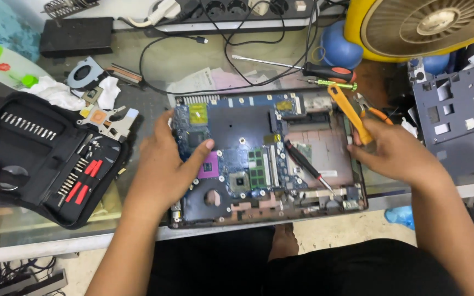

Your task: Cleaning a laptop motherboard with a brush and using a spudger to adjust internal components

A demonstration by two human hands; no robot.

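Note:
An opened laptop base (325,205) lies on the glass table with its blue motherboard (231,137) exposed. My left hand (165,164) rests flat on the board's left side, thumb near the purple processor socket (209,164). My right hand (393,151) grips orange-handled pliers (352,112) at the laptop's right edge. A small black-and-red screwdriver (305,164) lies loose inside the case, between the two hands.
An open black tool kit (39,159) with bits sits at the left. A removed fan and heatsink (97,96) lie behind it. Farther back are a long screwdriver (303,68), cables and a power strip (231,11). A yellow fan (423,27) and grey laptop cover (456,115) stand at the right.

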